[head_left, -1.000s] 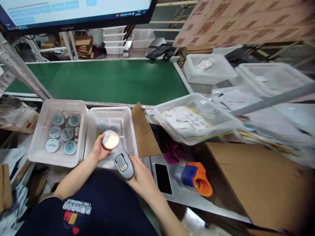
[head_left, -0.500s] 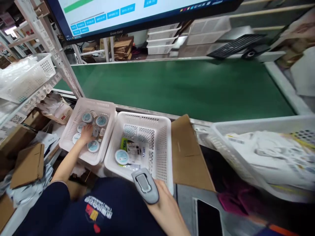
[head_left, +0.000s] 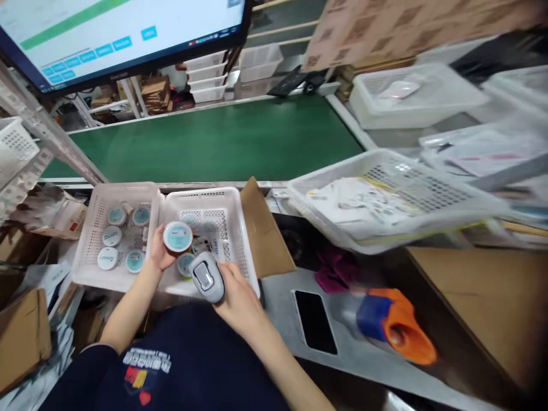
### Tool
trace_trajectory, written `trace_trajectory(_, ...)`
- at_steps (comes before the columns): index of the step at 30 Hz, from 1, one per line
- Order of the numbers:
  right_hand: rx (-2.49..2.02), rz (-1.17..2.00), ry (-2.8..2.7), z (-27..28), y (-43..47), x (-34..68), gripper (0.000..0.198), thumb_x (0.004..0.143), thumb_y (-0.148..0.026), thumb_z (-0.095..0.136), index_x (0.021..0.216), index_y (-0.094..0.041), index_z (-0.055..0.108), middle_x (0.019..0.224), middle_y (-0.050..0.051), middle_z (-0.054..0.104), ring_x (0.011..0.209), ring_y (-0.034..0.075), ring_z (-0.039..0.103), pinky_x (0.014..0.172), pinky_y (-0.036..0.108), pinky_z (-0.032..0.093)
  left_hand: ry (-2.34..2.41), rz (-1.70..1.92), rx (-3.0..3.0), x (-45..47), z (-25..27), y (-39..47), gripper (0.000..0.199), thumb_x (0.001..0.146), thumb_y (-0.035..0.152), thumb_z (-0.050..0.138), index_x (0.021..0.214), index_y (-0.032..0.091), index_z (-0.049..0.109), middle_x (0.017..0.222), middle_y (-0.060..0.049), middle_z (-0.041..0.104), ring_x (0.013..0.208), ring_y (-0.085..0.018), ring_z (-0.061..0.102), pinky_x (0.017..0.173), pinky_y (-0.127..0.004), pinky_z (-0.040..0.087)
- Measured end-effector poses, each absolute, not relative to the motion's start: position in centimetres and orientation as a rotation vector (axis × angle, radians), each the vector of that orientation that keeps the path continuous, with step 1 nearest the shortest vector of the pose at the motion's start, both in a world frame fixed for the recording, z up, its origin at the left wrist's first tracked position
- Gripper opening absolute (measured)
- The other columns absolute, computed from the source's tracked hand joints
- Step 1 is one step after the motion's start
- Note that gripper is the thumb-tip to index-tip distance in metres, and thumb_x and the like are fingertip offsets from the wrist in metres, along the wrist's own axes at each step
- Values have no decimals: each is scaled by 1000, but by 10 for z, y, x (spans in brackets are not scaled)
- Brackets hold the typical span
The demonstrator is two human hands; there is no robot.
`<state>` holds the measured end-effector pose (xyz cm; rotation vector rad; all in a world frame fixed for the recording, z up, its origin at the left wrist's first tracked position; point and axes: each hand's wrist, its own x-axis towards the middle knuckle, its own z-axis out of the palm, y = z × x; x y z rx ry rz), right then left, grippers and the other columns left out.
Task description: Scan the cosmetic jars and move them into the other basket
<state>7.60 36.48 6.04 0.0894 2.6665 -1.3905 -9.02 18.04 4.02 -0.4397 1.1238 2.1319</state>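
A green belt (head_left: 214,140) runs across the back of the packing station, under a lit monitor (head_left: 128,34). In front of it, the left hand (head_left: 159,254) grips a round tub (head_left: 177,236) by its side, the pale blue lid facing up, above the middle basket (head_left: 234,222). The right hand (head_left: 240,297) is wrapped around a grey scanner (head_left: 207,278), its head just beside the tub; whether the trigger is pressed cannot be told. For a clean read, it would help to hold both steady, keep fingertips off any printed code and, if the lid gives nothing, turn the tub's side or base to the scanner. A firm side grip should suit the smooth round wall. Below, another tub (head_left: 185,265) lies in the same basket, partly covered by the scanner. Farther left, the left basket (head_left: 124,193) holds five similar tubs; on the right, a cardboard flap (head_left: 265,234) stands beside the middle basket, and a phone (head_left: 315,321) lies near.
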Motion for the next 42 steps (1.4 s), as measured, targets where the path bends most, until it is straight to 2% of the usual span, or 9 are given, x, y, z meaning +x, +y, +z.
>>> trace_trajectory(7,155,-1363,2675,65,370,69,55,84,-14,57,139,-15,53,120,13,56,106,34,64,86,44,51,1564,1981,-213,-80,4,218,60,75,70,70,95,14,70,117,-19,72,127,-41,62,117,-53,44)
trace_trajectory(12,140,-1431,2711,39,380,78,50,82,-23,58,132,-16,56,116,14,61,107,34,67,86,45,54,2648,1719,290,-117,16,179,38,90,29,69,125,15,72,142,-13,63,143,-29,49,130,-41,25)
trace_trajectory(15,139,-1441,2706,27,382,83,44,82,-28,58,125,-18,59,114,14,62,106,35,68,85,47,56,3154,1170,247,-162,22,131,53,86,5,58,139,5,61,147,-21,57,145,-34,46,129,-48,25)
trace_trajectory(18,69,-1442,2702,23,376,81,44,82,-26,55,125,-18,58,120,16,61,109,36,68,87,48,57,3118,1025,128,-202,16,91,74,68,-4,72,140,4,57,157,-26,46,155,-46,27,129,-60,12)
trace_trajectory(22,-2,-1406,2703,29,368,74,50,82,-20,52,132,-16,57,120,15,59,104,34,68,83,47,57,3113,865,205,-221,11,69,90,53,2,92,137,7,59,142,-28,58,149,-51,35,125,-68,10)
trace_trajectory(28,2,-1228,2746,60,358,62,61,85,-13,54,145,-15,51,128,15,55,104,31,67,85,43,56,3365,802,524,-178,35,92,89,81,18,79,155,0,34,152,-27,46,146,-40,39,126,-52,21)
trace_trajectory(35,-3,-871,2679,103,338,29,77,90,-13,56,163,-11,35,146,19,47,116,37,65,95,47,52,3244,744,1148,-123,20,157,80,88,40,74,156,11,44,151,-23,53,141,-41,47,116,-50,33)
trace_trajectory(40,103,-884,2662,95,349,33,71,92,-12,58,160,-15,39,143,15,50,117,36,65,96,45,51,3107,512,931,-150,23,163,110,81,53,83,168,15,28,163,-19,41,147,-42,38,119,-52,32)
trace_trajectory(42,127,-981,2655,86,356,40,68,92,-10,59,157,-14,42,140,14,52,120,35,63,96,43,50,3213,488,635,-173,30,140,102,87,53,79,167,16,28,165,-17,39,150,-38,36,123,-50,28)
